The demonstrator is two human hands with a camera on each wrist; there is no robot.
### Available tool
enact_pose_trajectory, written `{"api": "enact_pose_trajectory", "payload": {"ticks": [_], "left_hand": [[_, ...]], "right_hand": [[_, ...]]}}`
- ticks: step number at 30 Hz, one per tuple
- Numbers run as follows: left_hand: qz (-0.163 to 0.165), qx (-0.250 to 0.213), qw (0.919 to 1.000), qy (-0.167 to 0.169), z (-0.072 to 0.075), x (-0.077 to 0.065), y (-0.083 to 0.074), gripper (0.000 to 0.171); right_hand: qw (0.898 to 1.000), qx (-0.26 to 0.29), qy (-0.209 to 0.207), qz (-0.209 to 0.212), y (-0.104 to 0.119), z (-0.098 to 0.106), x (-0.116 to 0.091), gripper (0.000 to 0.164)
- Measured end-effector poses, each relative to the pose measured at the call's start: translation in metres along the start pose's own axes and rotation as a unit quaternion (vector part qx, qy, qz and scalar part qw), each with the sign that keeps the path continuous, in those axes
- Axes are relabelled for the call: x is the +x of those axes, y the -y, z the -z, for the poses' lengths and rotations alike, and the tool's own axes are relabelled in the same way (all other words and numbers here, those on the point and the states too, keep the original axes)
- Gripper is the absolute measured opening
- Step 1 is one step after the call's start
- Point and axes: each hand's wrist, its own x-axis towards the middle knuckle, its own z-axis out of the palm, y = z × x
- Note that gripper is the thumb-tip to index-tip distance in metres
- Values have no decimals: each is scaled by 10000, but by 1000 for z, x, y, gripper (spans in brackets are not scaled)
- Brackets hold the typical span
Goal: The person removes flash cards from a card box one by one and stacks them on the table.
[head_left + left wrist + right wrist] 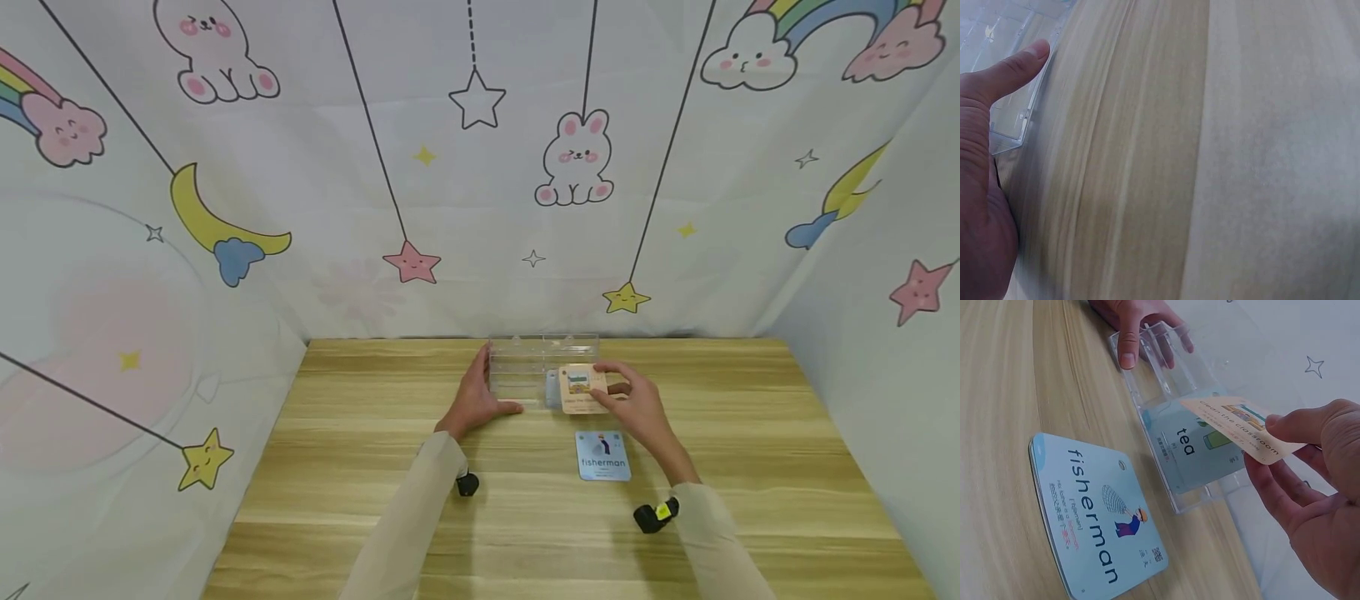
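A clear plastic box (517, 379) with dividers stands near the back of the table. My left hand (480, 396) holds it at the left end, thumb (1019, 67) along the front edge and fingers at the side. My right hand (633, 404) pinches a peach flashcard (1241, 425) reading "clean the classroom" between thumb and fingers. That card is tilted over the box's right compartment, where a blue "tea" flashcard (1191, 450) lies, partly covered in this view. In front of the box, a small stack of blue flashcards (1100, 512) lies with "fisherman" on top.
The wood-grain table (360, 467) meets a white cloth wall (480, 233) printed with stars, rabbits and clouds right behind the box. Similar cloth hangs at the left and right sides. Black wrist cameras sit on both wrists.
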Motion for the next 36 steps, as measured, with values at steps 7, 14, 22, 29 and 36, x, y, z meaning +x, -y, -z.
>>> {"api": "enact_pose_trajectory", "payload": {"ticks": [7,14,22,29,36], "left_hand": [[58,-20,10000,16,0,0,1,139],[21,49,10000,-15,-1,1,3,140],[27,7,10000,40,0,0,3,139],[3,-103,9999,57,1,0,4,139],[-52,-113,9999,4,0,2,4,140]], "right_hand": [[9999,-91,114,45,-2,7,-9,45],[9998,-43,195,-88,-6,12,-18,47],[9987,52,306,-398,-9,19,-30,48],[9967,180,540,-578,-16,22,-43,49],[9958,338,647,-549,-24,22,-55,47]]}}
